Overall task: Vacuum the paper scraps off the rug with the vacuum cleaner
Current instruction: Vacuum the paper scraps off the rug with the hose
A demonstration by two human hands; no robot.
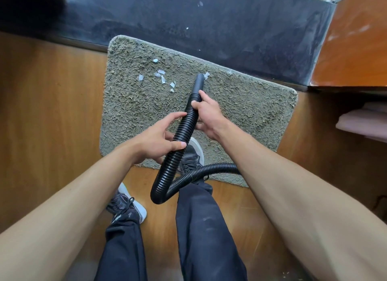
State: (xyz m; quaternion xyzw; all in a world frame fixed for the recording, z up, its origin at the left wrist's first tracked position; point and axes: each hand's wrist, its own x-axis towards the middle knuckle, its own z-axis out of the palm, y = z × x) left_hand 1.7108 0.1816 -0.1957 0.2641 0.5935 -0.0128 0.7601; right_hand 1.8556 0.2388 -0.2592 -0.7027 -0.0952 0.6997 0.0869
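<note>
A grey-green shaggy rug [134,104] lies on the wooden floor. Several white paper scraps [161,75] are scattered on its far half, and one scrap [207,75] lies right beside the hose's mouth. A black ribbed vacuum hose [184,132] ends in a smooth nozzle [198,83] that points down at the rug. My right hand [206,115] grips the hose just behind the nozzle. My left hand [161,138] holds the hose lower down, thumb and fingers wrapped around it. The vacuum cleaner's body is out of view.
The hose loops back across my legs to the right [219,167]. My right shoe [191,155] stands on the rug's near edge, my left shoe [127,205] on the floor. A dark stone step [230,29] with small scraps lies beyond the rug. Wooden furniture [354,41] stands at right.
</note>
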